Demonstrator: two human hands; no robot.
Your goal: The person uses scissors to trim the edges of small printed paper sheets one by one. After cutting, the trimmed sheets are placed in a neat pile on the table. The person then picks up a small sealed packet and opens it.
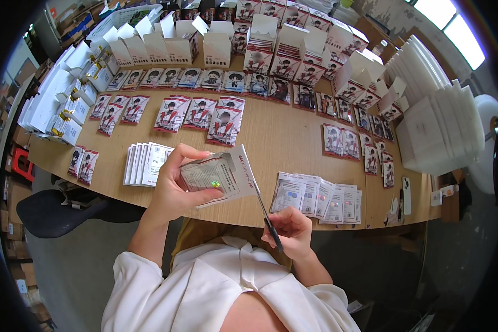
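Note:
My left hand [185,185] is closed around a printed foil packet [213,176], lifted above the table's front edge. Its thumb lies across the packet's back, near a small green-yellow sticker. In my right hand [292,229] is a pair of black-handled scissors [272,232], seen nearly edge-on. Their thin blades reach up to the packet's lower right corner; whether they are parted there cannot be made out. Below and left of the packet, a fanned stack of white packets [152,164] is partly covered by my left hand. Another fanned row of packets [315,199] lies beyond my right hand.
Red-and-white packets [225,124] lie in groups across the wooden table [282,130]. Open white boxes [174,50] line the back, with more boxes at left. Stacked translucent bins [437,127] stand at right near a phone [406,195]. A dark chair [58,213] is at lower left.

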